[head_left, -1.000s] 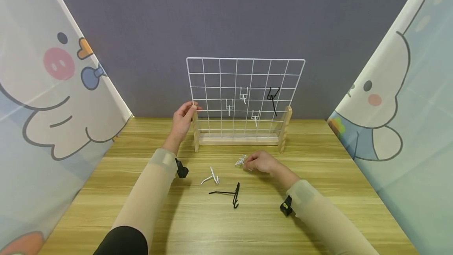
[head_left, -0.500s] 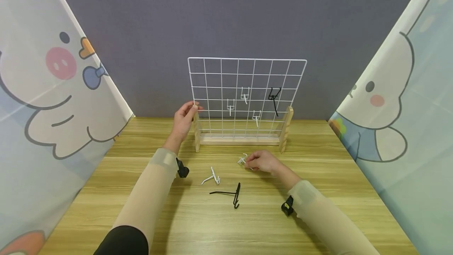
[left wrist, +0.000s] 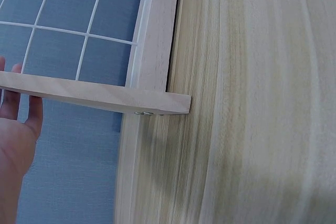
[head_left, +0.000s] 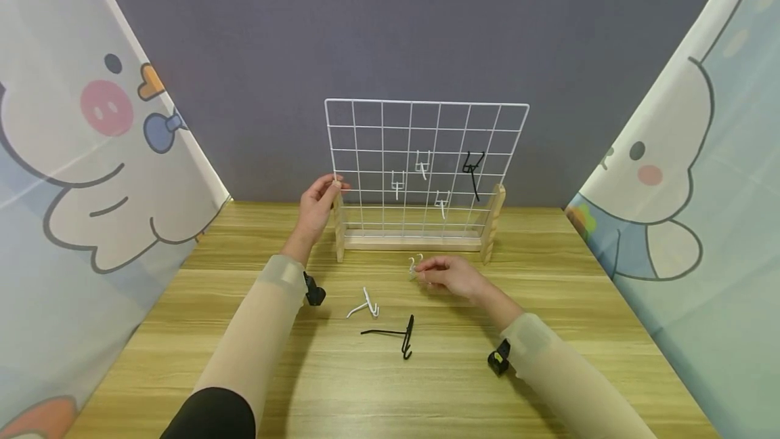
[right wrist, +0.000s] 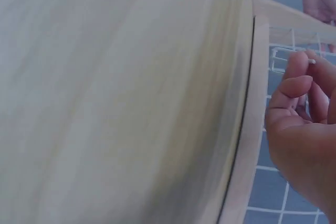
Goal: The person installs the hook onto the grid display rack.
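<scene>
A white wire grid rack [head_left: 424, 129] stands upright between wooden side posts at the back of the table. My left hand [head_left: 317, 205] holds the top of its left wooden post [left wrist: 100, 92], thumb in front and fingers behind. My right hand [head_left: 453, 276] pinches a small white wire hook [head_left: 412, 265] by its arm, just in front of the rack's wooden base [head_left: 412, 242]. The hook's two curled ends point up. In the right wrist view the fingertips of the right hand [right wrist: 302, 129] cover part of this hook [right wrist: 281, 51].
On the table [head_left: 341, 385] lie a white hook [head_left: 367, 304] and a longer black hook [head_left: 407, 336]. Three white hooks, one of them mid-grid [head_left: 422, 164], and a black hook [head_left: 471, 168] hang on the grid. Cartoon-printed cloths flank both sides.
My right hand has lifted the white hook slightly and turned it so its curled ends point up. The left hand keeps its hold on the rack's post.
</scene>
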